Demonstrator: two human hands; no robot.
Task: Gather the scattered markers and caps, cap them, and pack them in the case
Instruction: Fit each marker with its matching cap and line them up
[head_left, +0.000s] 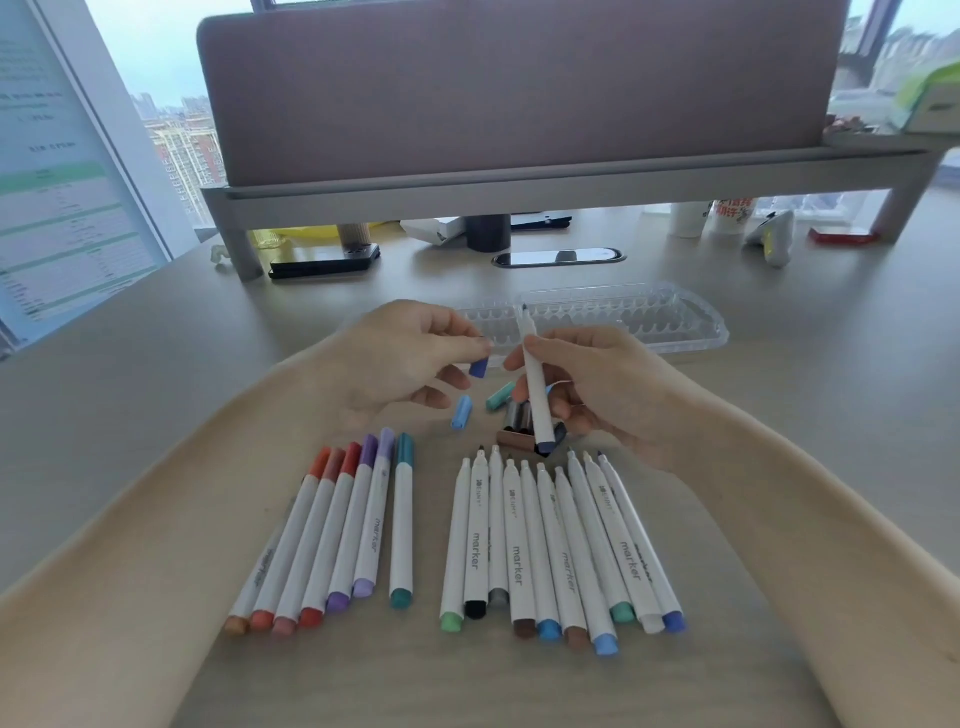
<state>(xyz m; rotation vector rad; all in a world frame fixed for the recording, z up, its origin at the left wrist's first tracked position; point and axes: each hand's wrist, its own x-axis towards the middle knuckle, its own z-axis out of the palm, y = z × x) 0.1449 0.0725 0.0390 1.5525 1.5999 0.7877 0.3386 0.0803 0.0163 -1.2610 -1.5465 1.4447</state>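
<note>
The white marker (532, 374) stands nearly upright over the middle of the tabletop (831, 364) with its uncapped tip up and its dark blue end down. The right hand (608, 395) grips its barrel with curled fingers. Just beside it the left hand (400, 358) pinches a blue cap (478, 368), apart from the tip. A light blue cap (461, 413) and a teal cap (500, 397) lie loose under the hands. Toward the near edge lie the capped row (332, 530) on the left and the uncapped row (561, 545) on the right — a bare strip runs between them. The clear case (649, 317) lies toward the far edge.
</note>
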